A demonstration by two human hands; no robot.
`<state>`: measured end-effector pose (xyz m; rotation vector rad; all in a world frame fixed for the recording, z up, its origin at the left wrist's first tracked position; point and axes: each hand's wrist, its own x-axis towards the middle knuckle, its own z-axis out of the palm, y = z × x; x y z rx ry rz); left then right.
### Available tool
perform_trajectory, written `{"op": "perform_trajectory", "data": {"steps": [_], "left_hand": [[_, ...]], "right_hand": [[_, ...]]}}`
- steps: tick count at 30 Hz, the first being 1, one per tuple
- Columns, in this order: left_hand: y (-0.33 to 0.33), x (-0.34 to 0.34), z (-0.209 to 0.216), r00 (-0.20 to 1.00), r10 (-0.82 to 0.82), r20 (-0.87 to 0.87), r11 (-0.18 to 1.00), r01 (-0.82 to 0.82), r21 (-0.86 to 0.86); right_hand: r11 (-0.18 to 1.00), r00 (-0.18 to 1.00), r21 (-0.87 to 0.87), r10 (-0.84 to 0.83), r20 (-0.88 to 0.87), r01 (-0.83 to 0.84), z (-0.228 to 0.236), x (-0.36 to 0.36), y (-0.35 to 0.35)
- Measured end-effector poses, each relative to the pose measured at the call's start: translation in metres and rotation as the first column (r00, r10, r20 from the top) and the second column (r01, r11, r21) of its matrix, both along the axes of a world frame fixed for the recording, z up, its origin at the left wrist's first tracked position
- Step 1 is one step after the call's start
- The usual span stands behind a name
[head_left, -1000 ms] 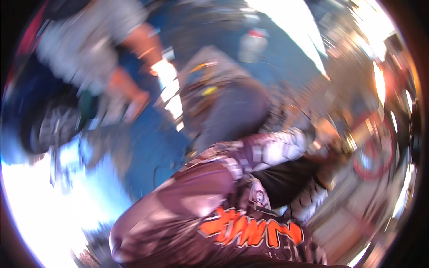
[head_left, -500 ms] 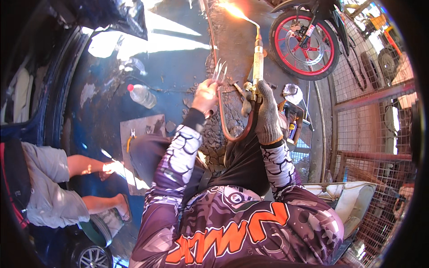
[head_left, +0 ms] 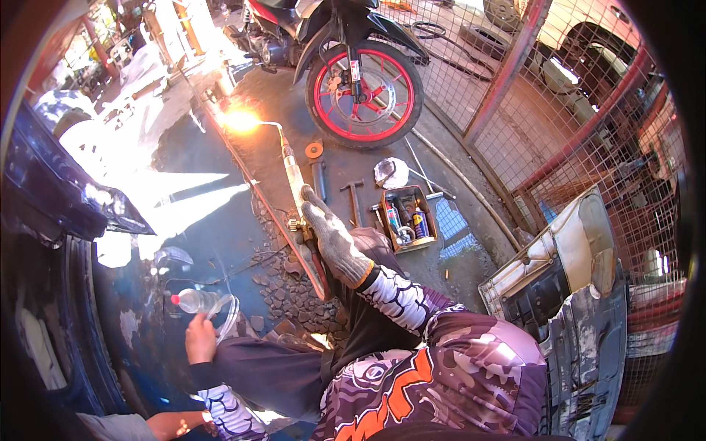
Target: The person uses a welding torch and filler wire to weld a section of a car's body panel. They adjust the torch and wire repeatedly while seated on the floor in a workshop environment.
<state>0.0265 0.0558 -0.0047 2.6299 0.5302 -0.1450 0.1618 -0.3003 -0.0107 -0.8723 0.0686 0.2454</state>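
Observation:
My right hand [head_left: 334, 239], in a grey knitted glove, is closed around the handle of a lit gas torch [head_left: 293, 170]. Its bent tip points up and left, with a bright orange flame [head_left: 241, 121] at the end. A reddish hose [head_left: 312, 272] hangs below the torch valve. Lower left, my bare left hand [head_left: 200, 339] is closed on a loop of thin pale wire [head_left: 234, 317], blurred by motion. Just beyond that hand lies a clear plastic bottle [head_left: 195, 300] with a red cap, partly behind the wire.
A motorcycle wheel [head_left: 416, 95] with a red rim stands ahead. Near my right knee are a hammer [head_left: 354, 200], an orange disc [head_left: 314, 150] and a box [head_left: 435, 220] of tools and cans. A mesh fence [head_left: 544, 125] runs along the right; dark blue bodywork [head_left: 59, 180] is at left.
My view has swung to the right. My left hand has moved from beside the torch down and left, near the bottle, still holding the wire. The torch stays lit in my right hand.

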Motion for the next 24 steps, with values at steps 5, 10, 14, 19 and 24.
{"op": "perform_trajectory", "data": {"steps": [5, 10, 14, 19, 24], "left_hand": [[0.023, -0.010, -0.057, 0.994, -0.082, -0.067, 0.987, 0.090, 0.136], [0.030, -0.004, -0.063, 0.915, -0.332, 0.227, 0.937, 0.292, 0.194], [0.035, -0.009, -0.030, 0.972, 0.042, 0.229, 0.976, 0.009, -0.217], [0.048, -0.039, -0.007, 0.895, 0.441, 0.061, 0.709, -0.306, -0.636], [0.032, -0.047, -0.035, 0.984, 0.100, 0.146, 0.943, -0.048, -0.329]], "right_hand": [[0.999, 0.996, 0.054, -0.011, 0.085, 0.007, -0.002, -0.002, 0.000], [1.000, 0.995, 0.010, -0.026, 0.100, 0.025, 0.005, -0.006, 0.000], [0.997, 0.993, 0.079, -0.022, 0.114, 0.013, 0.004, -0.003, -0.001], [0.975, 0.995, 0.220, 0.008, 0.102, -0.031, 0.003, -0.002, -0.005], [0.996, 0.997, 0.086, -0.011, 0.072, 0.005, 0.006, -0.007, -0.009]]}}
